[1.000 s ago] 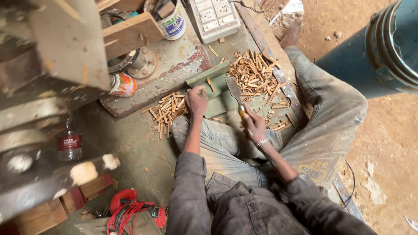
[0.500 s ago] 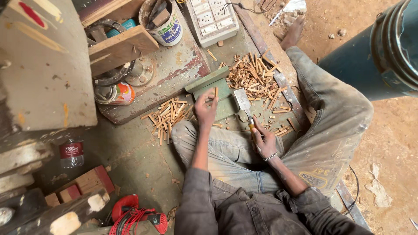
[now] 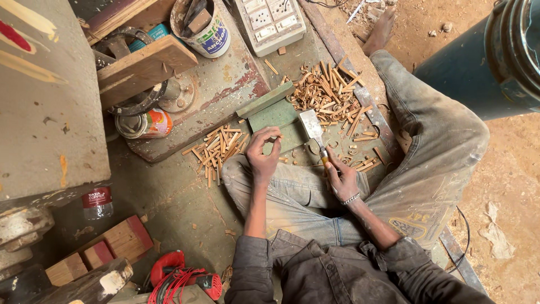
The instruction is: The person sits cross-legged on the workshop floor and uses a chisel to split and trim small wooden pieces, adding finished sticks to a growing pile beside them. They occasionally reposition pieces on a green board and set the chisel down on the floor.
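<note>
Right hand (image 3: 342,179) grips chisel (image 3: 313,133) handle; wide blade points away, long axis nearly upright in frame. Left hand (image 3: 263,153) pinches a small wood stick (image 3: 277,137) over green block (image 3: 279,119).

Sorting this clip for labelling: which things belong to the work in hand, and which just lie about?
In use: left hand, small wood piece, green block, right hand, broad blade, cut sticks, shavings pile.
Lying about: paint tin, switchboard, plastic bottle, red power tool.
</note>
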A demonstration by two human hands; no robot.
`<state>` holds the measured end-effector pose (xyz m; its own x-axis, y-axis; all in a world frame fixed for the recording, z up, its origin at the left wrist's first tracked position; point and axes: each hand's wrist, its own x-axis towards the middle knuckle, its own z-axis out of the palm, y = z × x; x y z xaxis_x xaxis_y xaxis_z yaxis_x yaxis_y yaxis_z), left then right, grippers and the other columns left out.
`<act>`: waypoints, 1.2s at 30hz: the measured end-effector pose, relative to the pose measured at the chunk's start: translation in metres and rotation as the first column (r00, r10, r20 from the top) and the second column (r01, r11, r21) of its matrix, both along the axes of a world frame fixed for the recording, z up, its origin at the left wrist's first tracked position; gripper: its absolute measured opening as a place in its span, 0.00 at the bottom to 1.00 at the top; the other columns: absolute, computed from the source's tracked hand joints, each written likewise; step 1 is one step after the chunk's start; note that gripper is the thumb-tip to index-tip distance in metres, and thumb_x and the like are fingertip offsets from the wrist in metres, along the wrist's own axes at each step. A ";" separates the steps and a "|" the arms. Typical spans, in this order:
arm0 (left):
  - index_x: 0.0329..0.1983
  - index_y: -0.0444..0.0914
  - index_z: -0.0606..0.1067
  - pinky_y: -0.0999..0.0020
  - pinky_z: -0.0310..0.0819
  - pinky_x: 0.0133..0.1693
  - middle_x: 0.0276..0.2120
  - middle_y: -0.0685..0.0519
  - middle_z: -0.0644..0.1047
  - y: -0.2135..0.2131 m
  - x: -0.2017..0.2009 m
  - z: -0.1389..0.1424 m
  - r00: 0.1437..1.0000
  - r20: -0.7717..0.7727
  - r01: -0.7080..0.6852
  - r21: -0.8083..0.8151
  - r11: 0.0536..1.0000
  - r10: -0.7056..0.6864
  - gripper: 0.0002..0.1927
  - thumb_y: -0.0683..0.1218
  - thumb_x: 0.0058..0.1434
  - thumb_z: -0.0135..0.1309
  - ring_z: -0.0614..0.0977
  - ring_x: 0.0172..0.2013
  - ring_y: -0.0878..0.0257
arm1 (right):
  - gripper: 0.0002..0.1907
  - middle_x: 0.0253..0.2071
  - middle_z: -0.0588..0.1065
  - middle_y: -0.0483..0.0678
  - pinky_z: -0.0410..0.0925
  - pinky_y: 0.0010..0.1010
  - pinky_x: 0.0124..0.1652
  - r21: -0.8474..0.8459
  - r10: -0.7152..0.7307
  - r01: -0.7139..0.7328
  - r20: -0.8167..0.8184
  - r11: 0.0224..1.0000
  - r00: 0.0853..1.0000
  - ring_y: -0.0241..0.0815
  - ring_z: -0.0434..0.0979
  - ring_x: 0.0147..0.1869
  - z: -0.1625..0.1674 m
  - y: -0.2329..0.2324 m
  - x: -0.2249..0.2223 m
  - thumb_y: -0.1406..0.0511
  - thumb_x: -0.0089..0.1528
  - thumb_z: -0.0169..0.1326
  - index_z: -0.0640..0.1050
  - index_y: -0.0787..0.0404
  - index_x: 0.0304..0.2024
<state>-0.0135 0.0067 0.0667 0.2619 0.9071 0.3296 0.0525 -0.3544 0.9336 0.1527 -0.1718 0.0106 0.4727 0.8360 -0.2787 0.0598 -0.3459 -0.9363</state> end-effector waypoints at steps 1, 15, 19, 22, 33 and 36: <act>0.45 0.33 0.78 0.72 0.81 0.43 0.49 0.49 0.80 0.000 -0.003 0.001 1.000 -0.018 -0.005 -0.004 1.000 0.005 0.15 0.28 0.57 0.58 0.83 0.46 0.62 | 0.25 0.24 0.73 0.39 0.66 0.22 0.24 -0.003 -0.002 0.002 -0.004 1.000 1.000 0.26 0.68 0.21 0.000 0.000 0.000 0.62 0.69 0.50 0.71 0.55 0.69; 0.54 0.33 0.78 0.55 0.73 0.50 0.47 0.41 0.81 0.045 -0.116 -0.007 0.585 -0.664 -0.420 0.243 0.874 0.466 0.30 0.37 0.45 0.68 0.82 0.48 0.46 | 0.27 0.40 0.80 0.58 0.72 0.31 0.35 0.150 0.089 -0.135 0.278 0.979 0.957 0.40 0.80 0.30 0.013 0.001 -0.004 0.66 0.66 0.54 0.70 0.56 0.69; 0.53 0.35 0.78 0.59 0.74 0.53 0.48 0.44 0.82 0.048 -0.061 -0.009 0.787 -0.556 -0.254 0.106 0.962 0.269 0.22 0.41 0.54 0.69 0.83 0.50 0.51 | 0.29 0.41 0.81 0.59 0.73 0.37 0.39 0.173 0.189 -0.263 0.355 0.949 0.916 0.52 0.82 0.36 0.020 0.000 -0.009 0.65 0.65 0.55 0.69 0.57 0.69; 0.53 0.38 0.80 0.65 0.79 0.47 0.49 0.48 0.82 0.047 0.028 -0.017 0.924 -0.383 -0.093 -0.278 0.956 -0.021 0.19 0.43 0.57 0.65 0.84 0.48 0.60 | 0.28 0.39 0.80 0.58 0.73 0.41 0.38 0.075 0.290 -0.332 0.334 0.940 0.897 0.57 0.81 0.36 0.023 -0.001 -0.012 0.63 0.64 0.56 0.71 0.55 0.68; 0.51 0.35 0.81 0.54 0.75 0.48 0.51 0.45 0.80 0.062 0.209 -0.046 0.686 -0.726 0.193 0.253 0.948 0.054 0.28 0.32 0.43 0.57 0.75 0.50 0.43 | 0.22 0.43 0.78 0.62 0.73 0.43 0.44 0.230 0.218 -0.317 0.372 0.920 0.902 0.62 0.80 0.43 0.025 -0.002 -0.006 0.69 0.61 0.54 0.76 0.65 0.58; 0.44 0.44 0.84 0.54 0.75 0.49 0.56 0.45 0.78 0.070 0.210 -0.051 0.572 -0.820 0.201 0.171 0.965 0.026 0.26 0.31 0.43 0.57 0.75 0.53 0.49 | 0.25 0.39 0.79 0.60 0.72 0.43 0.42 0.086 0.276 -0.314 0.300 0.946 0.913 0.61 0.80 0.41 0.026 -0.001 -0.005 0.68 0.61 0.54 0.74 0.63 0.62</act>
<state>0.1969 0.0772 0.0159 0.5942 0.7953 0.1202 0.7013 -0.5854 0.4068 0.1477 -0.1723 0.0365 0.2419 0.9690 -0.0507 0.4064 -0.1487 -0.9015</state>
